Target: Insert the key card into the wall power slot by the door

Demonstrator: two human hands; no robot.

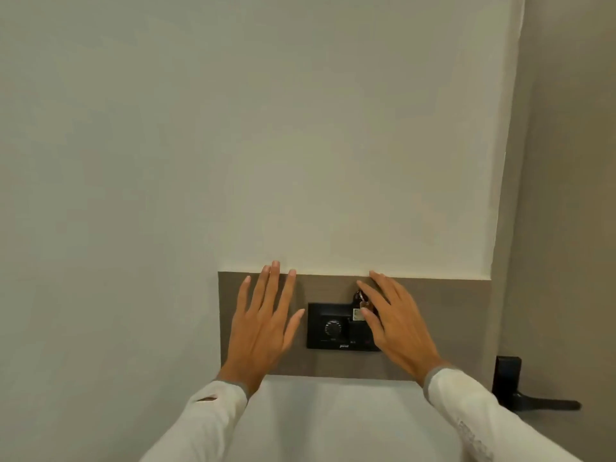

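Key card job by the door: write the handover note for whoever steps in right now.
Left hand: open, fingers spread, empty, over the brown wall band left of the black panel.
Right hand: open, covering the panel's right side, thumb by the key card.
Key card: a pale corner shows at the panel's upper right, with a key ring above it. It looks seated in the slot, but the hand hides most of it.
Done: card apparently inserted.
Left: withdraw the hands, confirm the card sits fully in.
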